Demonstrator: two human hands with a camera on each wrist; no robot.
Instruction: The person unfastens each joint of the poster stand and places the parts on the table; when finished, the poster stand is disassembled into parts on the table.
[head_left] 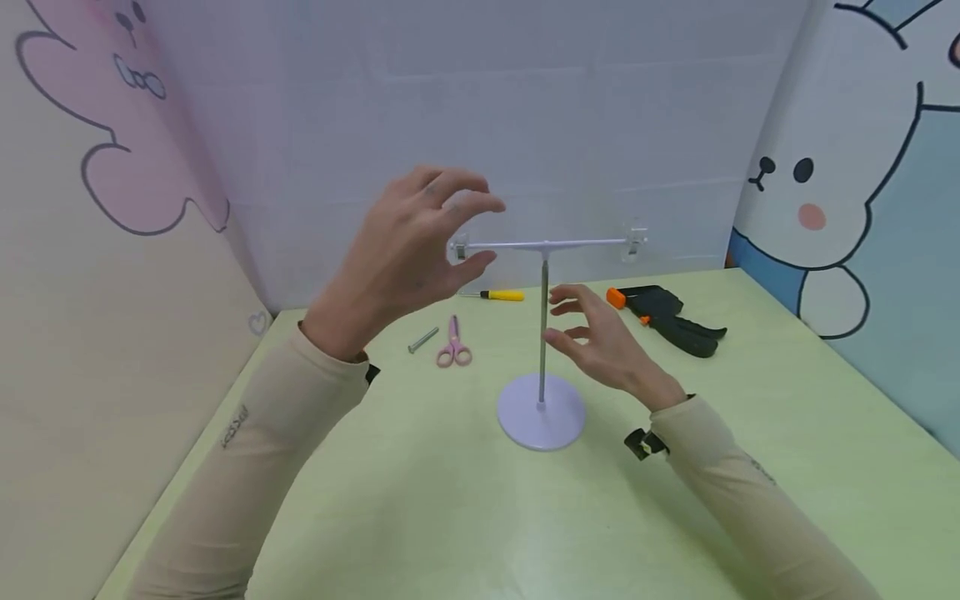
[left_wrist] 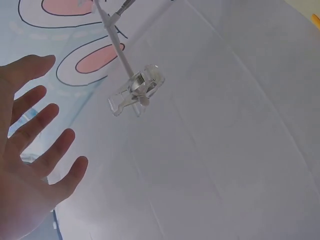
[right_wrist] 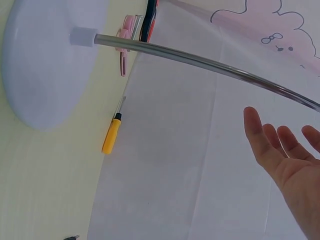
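Observation:
A white T-shaped stand [head_left: 543, 333] rises from a round base [head_left: 542, 412] on the green table [head_left: 465, 500]. A clear clip [head_left: 458, 248] hangs at the left end of its crossbar and another clip [head_left: 634, 242] at the right end. My left hand [head_left: 420, 242] hovers beside the left clip [left_wrist: 136, 90] with fingers spread, holding nothing. My right hand [head_left: 600, 337] is open next to the metal pole [right_wrist: 200, 60], apart from it. The base [right_wrist: 47, 60] fills the upper left of the right wrist view.
Behind the stand lie a yellow screwdriver [head_left: 501, 295], pink scissors [head_left: 453, 343], a bolt [head_left: 423, 339] and a black tool with an orange tip [head_left: 667, 318]. Walls with cartoon pictures close in the table on the left, back and right.

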